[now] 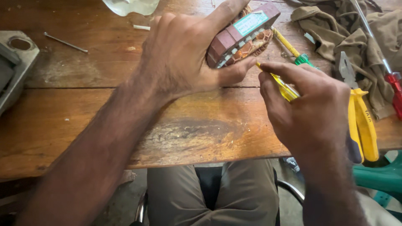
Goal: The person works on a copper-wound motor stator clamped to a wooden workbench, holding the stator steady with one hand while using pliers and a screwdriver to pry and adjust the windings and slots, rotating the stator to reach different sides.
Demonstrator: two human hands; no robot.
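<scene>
My left hand (pixel 184 54) grips a round motor stator (pixel 243 35) with a brown laminated rim, copper windings and a pale label, tilted up on edge on the wooden table (pixel 83 109). My right hand (pixel 310 109) pinches a small yellow-handled tool (pixel 284 88), whose tip points at the lower edge of the stator, close to my left thumb.
Yellow-handled pliers (pixel 362 119) lie at the table's right edge. A green-handled screwdriver (pixel 295 52) and a red-handled tool (pixel 393 88) rest by an olive cloth (pixel 356 33). A grey metal housing (pixel 14 62) sits at far left, a long nail (pixel 66 43) and clear plastic (pixel 132 6) behind.
</scene>
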